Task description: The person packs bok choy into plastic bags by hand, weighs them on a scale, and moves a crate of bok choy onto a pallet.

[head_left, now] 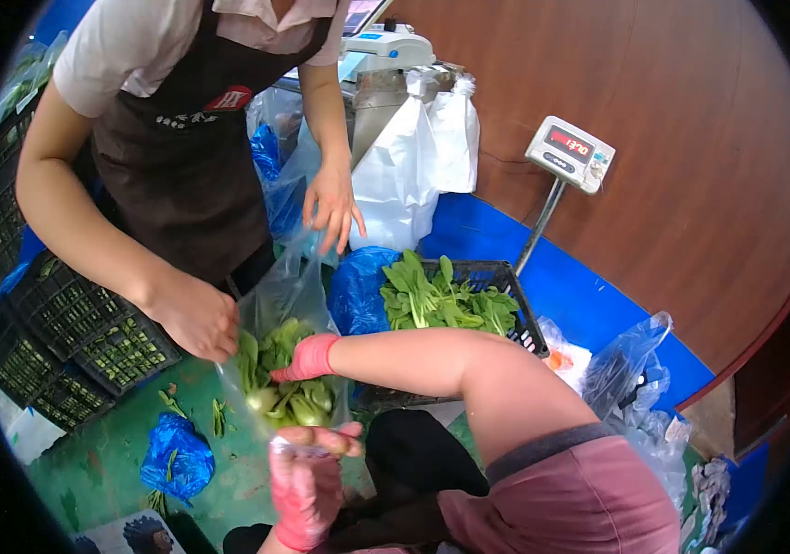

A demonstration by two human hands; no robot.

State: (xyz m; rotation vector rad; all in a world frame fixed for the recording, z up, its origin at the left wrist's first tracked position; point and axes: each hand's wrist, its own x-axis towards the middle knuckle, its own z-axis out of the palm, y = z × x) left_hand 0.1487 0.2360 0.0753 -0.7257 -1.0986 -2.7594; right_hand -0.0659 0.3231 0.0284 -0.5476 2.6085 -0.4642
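Observation:
My right hand [307, 358], in a pink glove, reaches into a clear plastic bag [298, 277] and touches the leafy greens [275, 392] inside; its fingers are mostly hidden among them. Below the bag is my left hand [310, 475], also in a pink glove, palm side up with its fingers curled in. Something pale shows at those fingers, too small to make out. A co-worker's hand [196, 317] grips the bag's left edge, and the same person's other hand [332, 208] hangs above the bag's upper edge, fingers apart.
More greens [432, 295] lie in a black crate [526, 319] beside a blue bag [360, 291]. Behind them stands a scale display [570, 152] on a pole. Black crates [81, 305] are stacked at left. A blue bundle [178, 457] and loose leaves lie on the green floor [118, 471].

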